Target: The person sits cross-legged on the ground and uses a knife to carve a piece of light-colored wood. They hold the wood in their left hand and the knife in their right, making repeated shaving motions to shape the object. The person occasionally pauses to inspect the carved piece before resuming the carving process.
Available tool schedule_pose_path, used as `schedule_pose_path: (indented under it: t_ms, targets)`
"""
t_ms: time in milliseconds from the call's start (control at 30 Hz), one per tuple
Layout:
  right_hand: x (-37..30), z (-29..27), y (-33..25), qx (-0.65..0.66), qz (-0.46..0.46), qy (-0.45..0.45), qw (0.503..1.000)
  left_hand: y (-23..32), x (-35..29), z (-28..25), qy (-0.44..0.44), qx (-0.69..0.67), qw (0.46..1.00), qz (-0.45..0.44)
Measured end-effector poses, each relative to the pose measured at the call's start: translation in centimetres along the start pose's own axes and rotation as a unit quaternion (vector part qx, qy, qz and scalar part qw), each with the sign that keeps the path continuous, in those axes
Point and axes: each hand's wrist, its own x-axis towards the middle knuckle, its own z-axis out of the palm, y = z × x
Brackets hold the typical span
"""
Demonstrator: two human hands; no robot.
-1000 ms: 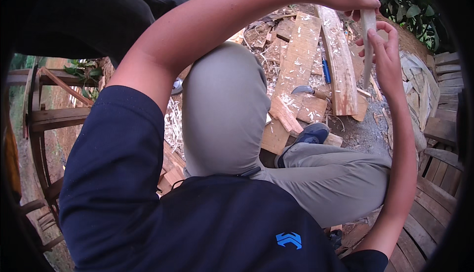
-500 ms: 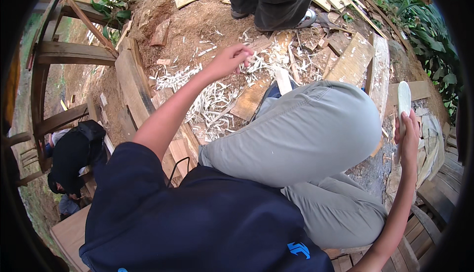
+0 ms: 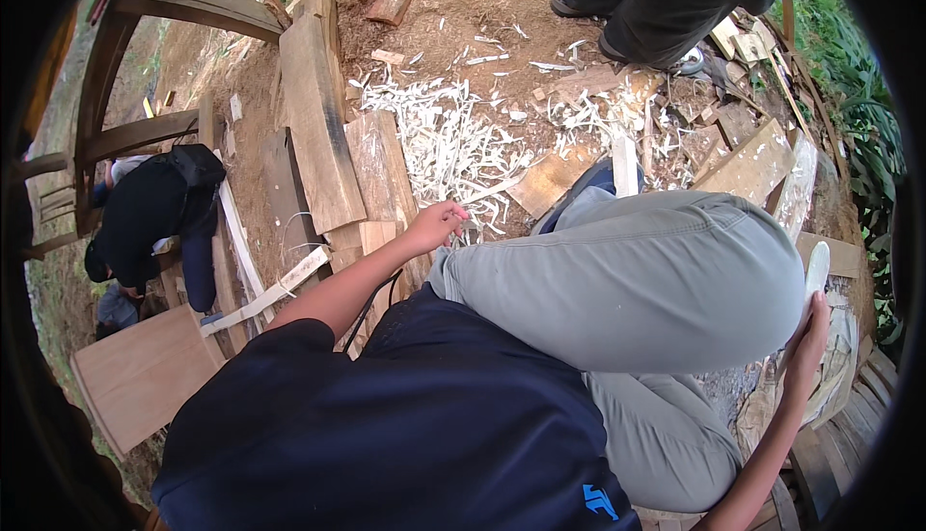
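My left hand point(image 3: 439, 227) is over the wood beside my raised knee. Its fingers are curled in, and whatever is between them, if anything, is too small to see. On the far side of the same knee, my right hand point(image 3: 808, 343) grips a flat pale wooden piece point(image 3: 818, 263). The piece's rounded end points up and its lower part is hidden by the hand. Curly white wood shavings point(image 3: 449, 140) cover the ground ahead of my left hand. A narrow pale stick point(image 3: 625, 166) stands up behind my knee, near my dark shoe point(image 3: 579, 193).
Another person in dark trousers point(image 3: 666, 0) stands close ahead. A second person in black point(image 3: 149, 208) bends down at the left. Thick boards point(image 3: 318, 126) lie left of the shavings, and a light flat panel point(image 3: 145, 372) is lower left. Offcuts point(image 3: 757, 169) and slats point(image 3: 820, 468) lie right.
My left hand has drawn back from above the shavings toward my body, its fingers more curled. My right hand still holds the wooden piece, now closer to my knee. The view has shifted left.
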Motion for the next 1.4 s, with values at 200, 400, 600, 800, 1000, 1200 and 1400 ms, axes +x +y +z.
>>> schedule_pose_path:
  t_ms: [200, 400, 600, 800, 1000, 1200, 1400]
  targets:
    - [2.7, -6.1, 2.3, 0.040, 0.121, -0.063, 0.990, -2.2, -1.3, 1.0, -0.015, 0.020, 0.998, 0.060]
    - [0.4, -3.9, 1.1, 0.037, 0.052, -0.013, 0.998, -2.9, -4.7, -7.5, 0.136, -0.005, 0.990, 0.039]
    - [1.4, -5.7, 3.5, -0.020, -0.030, 0.022, 0.999, -2.3, -7.5, -15.7, 0.121, 0.105, 0.983, -0.090]
    - [0.9, -6.1, 3.0, 0.087, 0.057, -0.048, 0.993, -0.9, -5.8, -14.4, 0.111, 0.083, 0.990, -0.017]
    - [-0.4, -2.0, -1.7, -0.009, -0.040, -0.025, 0.999, 6.1, 1.3, -9.5, 0.104, 0.030, 0.986, 0.129]
    - [-0.2, -5.0, 0.6, -0.257, -0.129, -0.057, 0.956, 17.9, 7.1, -7.9, 0.111, 0.093, 0.941, 0.306]
    - [0.8, -8.0, 1.9, -0.326, -0.176, -0.057, 0.927, 34.4, 8.7, -5.1, 0.019, 0.109, 0.927, 0.358]
